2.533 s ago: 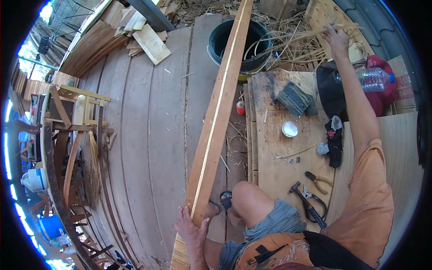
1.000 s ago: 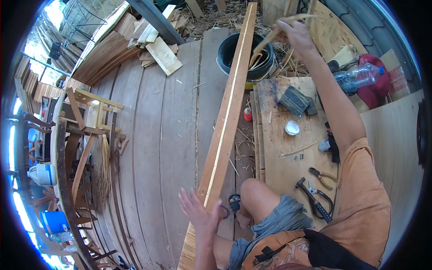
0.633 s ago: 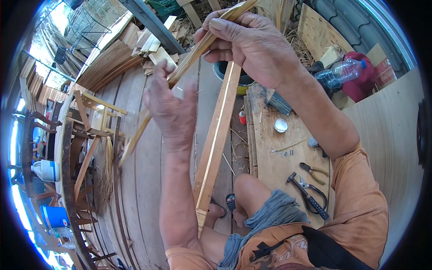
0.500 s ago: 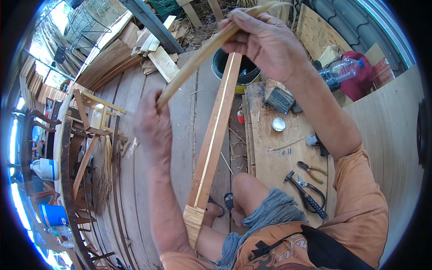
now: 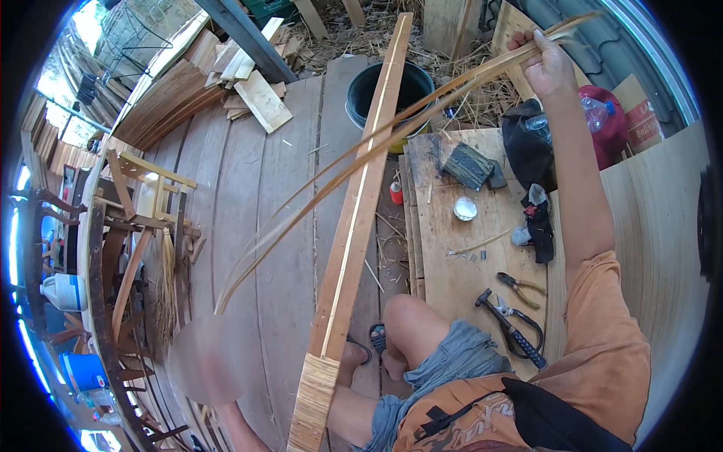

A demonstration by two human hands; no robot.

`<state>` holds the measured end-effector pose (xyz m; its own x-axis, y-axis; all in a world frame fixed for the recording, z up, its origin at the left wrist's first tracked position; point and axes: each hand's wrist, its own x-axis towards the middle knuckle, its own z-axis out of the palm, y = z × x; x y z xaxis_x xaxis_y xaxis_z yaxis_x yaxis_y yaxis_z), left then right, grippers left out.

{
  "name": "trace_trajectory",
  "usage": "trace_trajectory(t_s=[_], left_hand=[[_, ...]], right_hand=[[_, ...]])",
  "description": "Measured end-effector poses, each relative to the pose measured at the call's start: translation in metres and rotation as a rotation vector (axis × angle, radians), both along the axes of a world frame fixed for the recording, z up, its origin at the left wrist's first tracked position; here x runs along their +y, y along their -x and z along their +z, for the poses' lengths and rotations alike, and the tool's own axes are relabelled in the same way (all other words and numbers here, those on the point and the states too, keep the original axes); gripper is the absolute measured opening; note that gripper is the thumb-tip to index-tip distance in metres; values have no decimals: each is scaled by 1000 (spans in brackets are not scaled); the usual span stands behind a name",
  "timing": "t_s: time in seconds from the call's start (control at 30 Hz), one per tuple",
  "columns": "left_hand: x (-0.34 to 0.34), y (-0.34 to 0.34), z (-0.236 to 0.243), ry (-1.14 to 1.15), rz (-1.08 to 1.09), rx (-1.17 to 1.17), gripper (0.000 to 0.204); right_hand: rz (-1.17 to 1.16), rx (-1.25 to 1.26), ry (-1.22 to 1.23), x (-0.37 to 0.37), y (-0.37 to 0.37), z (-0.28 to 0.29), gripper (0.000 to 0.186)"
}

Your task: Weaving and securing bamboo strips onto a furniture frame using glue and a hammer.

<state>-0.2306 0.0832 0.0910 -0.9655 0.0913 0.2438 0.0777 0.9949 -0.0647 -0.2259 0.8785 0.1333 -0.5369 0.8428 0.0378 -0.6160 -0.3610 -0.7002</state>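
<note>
My right hand (image 5: 548,69), raised at the upper right, is closed round a bundle of long, thin tan fibre strips (image 5: 376,148). The strips hang in an arc down to the left, their lower ends loose and partly blurred. My left hand (image 5: 208,360) is low at the left, apart from the strips; its fingers are smeared. Between my arms a long brown wooden board (image 5: 360,203) slants away from my lap, with a pale strip along its middle. A band of straw-coloured wrapping (image 5: 315,395) covers its near end. The strips cross over the board.
A dark bucket (image 5: 354,102) stands beneath the board's far part. On the plywood at right lie a hammer (image 5: 509,324), pliers (image 5: 521,289), an open white tin (image 5: 465,209) and a dark block (image 5: 468,167). A small red bottle (image 5: 396,193) stands beside it. Wooden chairs (image 5: 139,248) line the left.
My left hand has come off the strips and dropped to the lower left. My right hand has moved right with the bundle, which now hangs loose. The board's far end shows more fully.
</note>
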Motion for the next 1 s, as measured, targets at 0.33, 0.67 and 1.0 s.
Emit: trace_trajectory(t_s=[0.33, 0.67, 1.0], left_hand=[[-27, 41, -92, -356, 239, -370, 47], [65, 85, -130, -288, 202, -547, 49], [98, 83, -153, -321, 94, -522, 36]], right_hand=[[344, -1047, -1559, -88, 171, -83, 54], [464, -1861, -989, -57, 119, -249, 37], [-288, -483, -464, 98, 60, -30, 17]])
